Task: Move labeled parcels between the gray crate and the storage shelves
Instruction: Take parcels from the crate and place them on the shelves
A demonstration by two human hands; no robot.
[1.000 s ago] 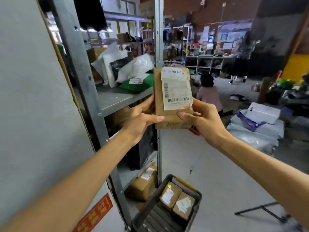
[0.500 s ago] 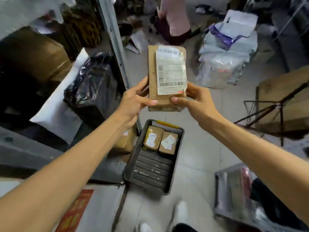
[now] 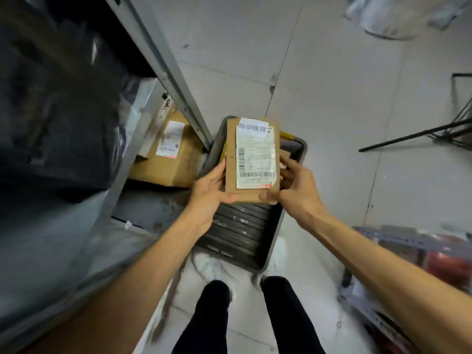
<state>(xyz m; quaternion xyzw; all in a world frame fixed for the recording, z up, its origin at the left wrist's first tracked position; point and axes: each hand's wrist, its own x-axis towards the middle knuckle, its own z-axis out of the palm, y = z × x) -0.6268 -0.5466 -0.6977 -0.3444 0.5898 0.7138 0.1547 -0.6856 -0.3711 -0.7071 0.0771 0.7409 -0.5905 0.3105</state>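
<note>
I see both hands, left hand [image 3: 209, 192] and right hand [image 3: 296, 192], gripping a labeled parcel [image 3: 251, 159] above the gray crate [image 3: 270, 254], whose contents look blurred.

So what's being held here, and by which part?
A labeled cardboard parcel, left hand on its lower left edge, right hand on its lower right edge.

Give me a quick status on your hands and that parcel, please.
Left hand and right hand both grip the labeled cardboard parcel, label up. Parcel held over the gray crate. Crate's far end hidden behind it.
</note>
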